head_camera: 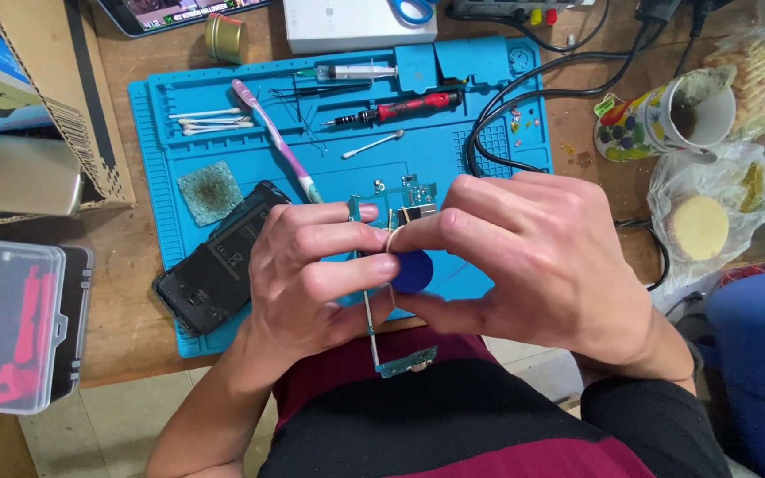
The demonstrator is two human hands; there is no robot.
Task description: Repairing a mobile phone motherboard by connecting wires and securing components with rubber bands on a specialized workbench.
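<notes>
Both bare hands meet low in the head view, over the near edge of a blue work mat (170,159). Left hand (312,274) has its fingers curled shut around a long, thin green circuit board (405,361), which stands roughly on end between the two hands. Its lower end, with small gold parts, hangs below the palms over the person's dark and maroon clothing. Its upper end (405,196) shows above the fingertips. Right hand (542,265) is closed too, thumb and forefinger pinching the board from the other side. A round blue pick (414,271) shows between the two hands; which fingers grip it cannot be told.

Everything else is placed from the mat. On its near left part lies a black phone body (214,265), opened, partly over the mat's edge. Just beyond the phone sits a small square greenish pad (210,191). Farther up, a pink and white toothbrush (272,137) lies slantwise, with cotton swabs (205,119) to its left and one swab (372,144) toward the middle. Near the far edge rest a red-handled screwdriver (400,108) and a syringe (351,71).

Left of the mat, near the table edge, stands a clear plastic box with red parts (11,323). Right of the mat sit a painted mug (666,119) and a plastic bag holding a round yellow thing (701,226). Black cables (524,88) loop across the mat's far right corner.
</notes>
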